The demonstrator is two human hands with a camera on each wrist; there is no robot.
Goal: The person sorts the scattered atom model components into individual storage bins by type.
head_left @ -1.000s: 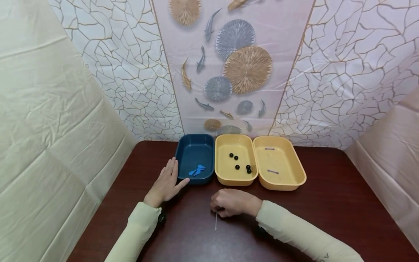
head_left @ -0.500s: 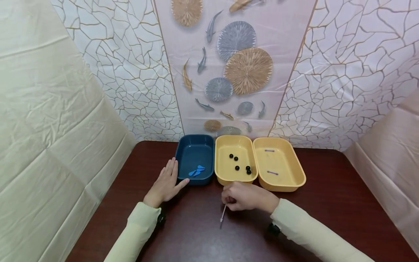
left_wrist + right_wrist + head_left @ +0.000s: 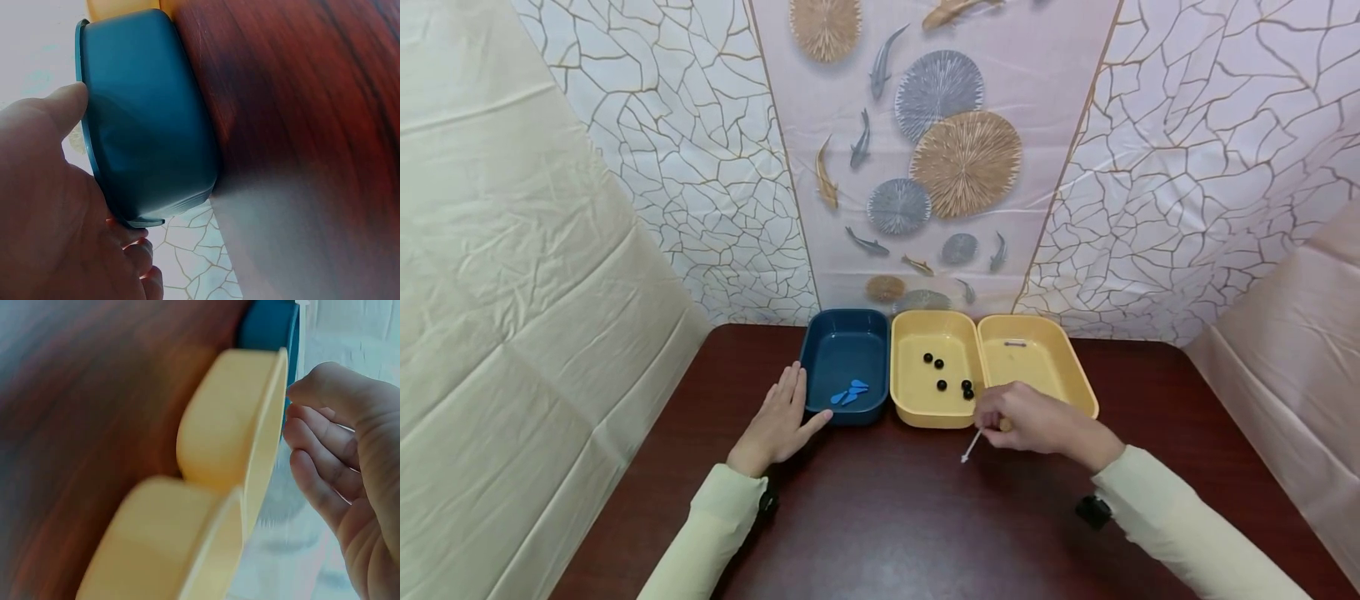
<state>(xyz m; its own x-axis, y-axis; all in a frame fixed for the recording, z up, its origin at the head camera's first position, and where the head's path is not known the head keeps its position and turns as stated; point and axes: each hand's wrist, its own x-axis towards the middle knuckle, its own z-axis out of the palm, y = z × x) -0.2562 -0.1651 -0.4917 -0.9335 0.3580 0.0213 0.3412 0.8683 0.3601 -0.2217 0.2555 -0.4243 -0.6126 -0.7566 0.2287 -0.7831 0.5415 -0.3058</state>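
Observation:
My right hand (image 3: 1033,421) pinches a thin white stick (image 3: 971,447) and hovers over the near edge of the right yellow tray (image 3: 1063,360), its fingers curled. That tray holds another stick (image 3: 1015,342). The middle yellow tray (image 3: 910,400) holds several black beads (image 3: 939,364). My left hand (image 3: 778,419) lies flat on the table with straight fingers, its thumb against the blue tray (image 3: 846,350), which holds a few blue pieces (image 3: 850,392). In the left wrist view the left hand (image 3: 56,212) touches the blue tray's wall (image 3: 150,125). The right wrist view shows curled fingers (image 3: 325,456) beside the yellow trays (image 3: 231,425).
The three trays stand side by side at the back of a dark wooden table (image 3: 887,517), against a patterned wall sheet (image 3: 925,167). Pale sheets close in the left and right sides.
My right hand has lifted the white stick off the table and carried it right and away from me, up to the right yellow tray. The left hand has stayed put.

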